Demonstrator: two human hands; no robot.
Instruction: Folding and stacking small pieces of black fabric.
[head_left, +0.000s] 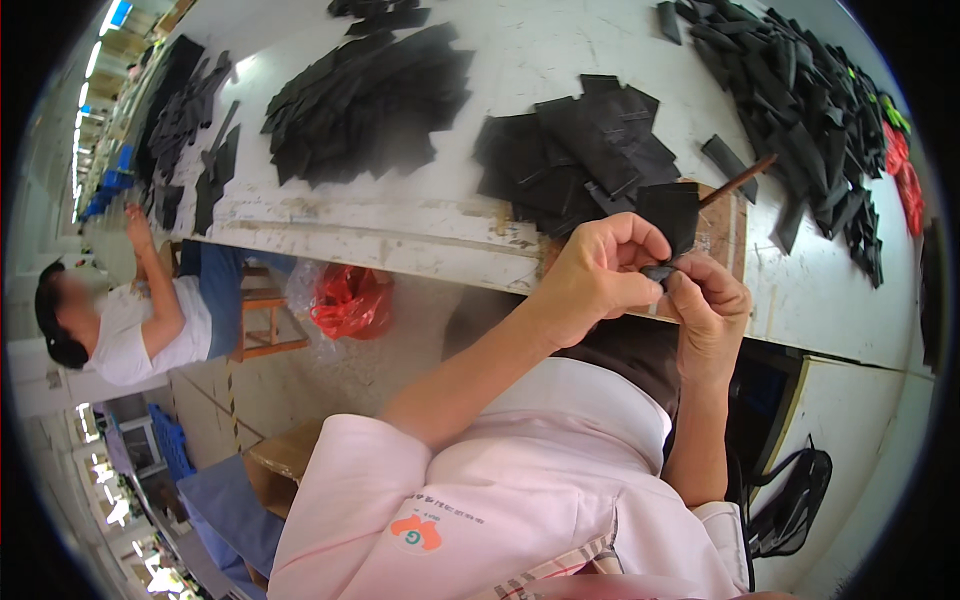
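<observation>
Just past the table's front edge, my left hand (605,268) and my right hand (712,305) meet with their fingertips pinched. Between them is a small dark piece (657,272), apparently black fabric or sheet; its exact kind is hidden by my fingers. Directly beyond my fingers a flat black rectangular piece (670,212) shows; I cannot tell whether it is joined to the pinched part. Farther off to the left lies a loose pile of flat black pieces (595,140). A thin brown stick (740,180) slants up beside the black piece, over a worn wooden board (728,235).
A big heap of narrow, folded-looking black pieces (790,100) covers the table's right side. Another pile of flat black pieces (370,105) lies left on the white table (450,215). Below the edge hangs a red plastic bag (352,300). Another person (150,325) sits at the far left.
</observation>
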